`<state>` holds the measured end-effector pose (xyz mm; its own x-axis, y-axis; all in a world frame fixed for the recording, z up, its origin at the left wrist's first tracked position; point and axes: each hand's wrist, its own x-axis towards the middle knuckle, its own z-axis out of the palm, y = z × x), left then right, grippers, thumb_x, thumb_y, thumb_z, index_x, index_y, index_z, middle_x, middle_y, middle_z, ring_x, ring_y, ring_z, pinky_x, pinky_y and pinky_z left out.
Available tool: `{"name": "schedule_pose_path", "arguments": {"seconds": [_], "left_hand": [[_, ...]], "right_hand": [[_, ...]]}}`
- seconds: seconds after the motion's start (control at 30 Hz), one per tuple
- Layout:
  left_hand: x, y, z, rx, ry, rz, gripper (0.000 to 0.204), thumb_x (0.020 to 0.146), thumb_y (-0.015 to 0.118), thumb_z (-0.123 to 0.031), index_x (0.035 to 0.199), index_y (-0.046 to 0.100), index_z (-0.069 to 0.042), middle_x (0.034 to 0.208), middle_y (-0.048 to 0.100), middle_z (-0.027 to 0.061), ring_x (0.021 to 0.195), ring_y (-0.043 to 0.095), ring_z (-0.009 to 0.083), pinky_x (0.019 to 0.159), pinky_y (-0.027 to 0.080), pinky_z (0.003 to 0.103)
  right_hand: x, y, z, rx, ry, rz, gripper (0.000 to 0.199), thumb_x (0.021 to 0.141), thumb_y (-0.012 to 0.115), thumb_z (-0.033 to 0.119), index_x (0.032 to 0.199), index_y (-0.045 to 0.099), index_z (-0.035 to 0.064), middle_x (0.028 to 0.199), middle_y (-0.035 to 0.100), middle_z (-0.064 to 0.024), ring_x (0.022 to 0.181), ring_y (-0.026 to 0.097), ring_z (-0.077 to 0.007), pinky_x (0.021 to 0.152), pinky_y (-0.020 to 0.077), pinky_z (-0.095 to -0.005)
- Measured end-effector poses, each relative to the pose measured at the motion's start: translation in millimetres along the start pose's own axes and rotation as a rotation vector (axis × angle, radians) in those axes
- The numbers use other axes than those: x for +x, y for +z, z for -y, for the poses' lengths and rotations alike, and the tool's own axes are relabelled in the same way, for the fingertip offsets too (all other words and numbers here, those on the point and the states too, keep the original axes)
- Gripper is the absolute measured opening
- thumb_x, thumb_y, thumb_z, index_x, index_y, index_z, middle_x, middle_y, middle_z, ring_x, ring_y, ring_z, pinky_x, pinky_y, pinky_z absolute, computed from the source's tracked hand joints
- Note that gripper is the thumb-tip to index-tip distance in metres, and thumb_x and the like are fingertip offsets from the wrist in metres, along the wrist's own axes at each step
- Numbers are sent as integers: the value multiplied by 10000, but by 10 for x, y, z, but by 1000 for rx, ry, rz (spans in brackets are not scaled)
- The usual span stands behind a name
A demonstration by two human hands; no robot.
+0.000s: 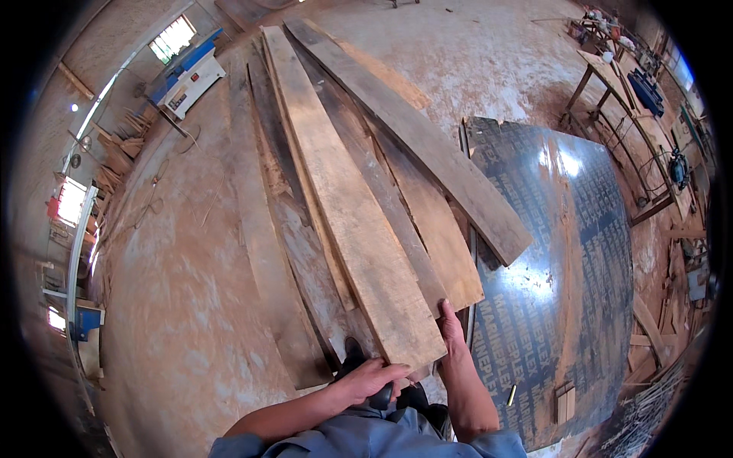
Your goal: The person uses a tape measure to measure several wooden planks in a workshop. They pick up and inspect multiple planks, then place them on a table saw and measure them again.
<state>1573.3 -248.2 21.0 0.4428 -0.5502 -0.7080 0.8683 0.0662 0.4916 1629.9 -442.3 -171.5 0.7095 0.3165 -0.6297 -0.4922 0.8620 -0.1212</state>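
Observation:
A long, pale, rough-sawn wooden plank (347, 206) runs away from me, its near end raised at my waist. My left hand (370, 380) is closed on the left corner of that end, thumb on top and fingers curled below. At the right side near the same end is my right hand (452, 328), thumb up and fingers hidden under the wood. Its thumb also lies by the end of a darker board (416, 263) just beneath. A dark object, perhaps a shoe, shows partly below my left hand.
More boards lie fanned out, including a grey plank (427, 160) on the right and a brown board (286, 328) on the left. A dark printed panel (550, 305) lies at right with a small wood block (566, 404). Beyond stand a blue-and-white machine (191, 80) and a wooden workbench (611, 76).

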Motion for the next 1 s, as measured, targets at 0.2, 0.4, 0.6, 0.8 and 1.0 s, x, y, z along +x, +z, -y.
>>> {"name": "schedule_pose_path", "arguments": {"seconds": [0.2, 0.4, 0.6, 0.8, 1.0], "left_hand": [[-225, -139, 130, 50, 19, -108, 287, 884, 533, -193, 967, 661, 50, 816, 670, 139, 639, 628, 167, 563, 517, 283], [-765, -292, 123, 32, 100, -239, 326, 826, 517, -155, 1037, 622, 70, 853, 682, 157, 720, 653, 202, 648, 521, 304], [-963, -281, 30, 39, 111, -240, 298, 805, 531, -167, 973, 643, 51, 861, 678, 121, 797, 632, 198, 760, 500, 317], [-1051, -312, 43, 44, 48, -276, 284, 802, 536, -174, 957, 639, 40, 831, 668, 100, 779, 627, 186, 737, 495, 295], [-984, -328, -5, 62, 47, -213, 249, 843, 539, -186, 925, 642, 25, 810, 656, 82, 745, 608, 163, 707, 484, 286]], "right_hand": [[-73, 178, -121, -21, -144, -67, 542, 944, 565, 400, 1365, 441, 81, 1299, 560, -161, 1149, 573, -329, 997, 451, -511], [-200, 334, -227, -97, -255, -102, 492, 941, 588, 355, 1336, 462, 88, 1277, 573, -125, 1154, 569, -311, 1003, 447, -505], [-530, 686, -248, -259, -360, -166, 428, 931, 605, 248, 1229, 496, -38, 1136, 614, -149, 991, 635, -268, 906, 514, -415], [-430, 576, -218, -347, -358, -214, 361, 914, 637, 226, 1118, 550, -58, 1039, 643, -124, 929, 638, -223, 827, 515, -362], [-304, 312, -93, -549, -297, -321, 455, 940, 581, 364, 1075, 581, -71, 997, 654, -121, 864, 636, -189, 763, 520, -350]]}}
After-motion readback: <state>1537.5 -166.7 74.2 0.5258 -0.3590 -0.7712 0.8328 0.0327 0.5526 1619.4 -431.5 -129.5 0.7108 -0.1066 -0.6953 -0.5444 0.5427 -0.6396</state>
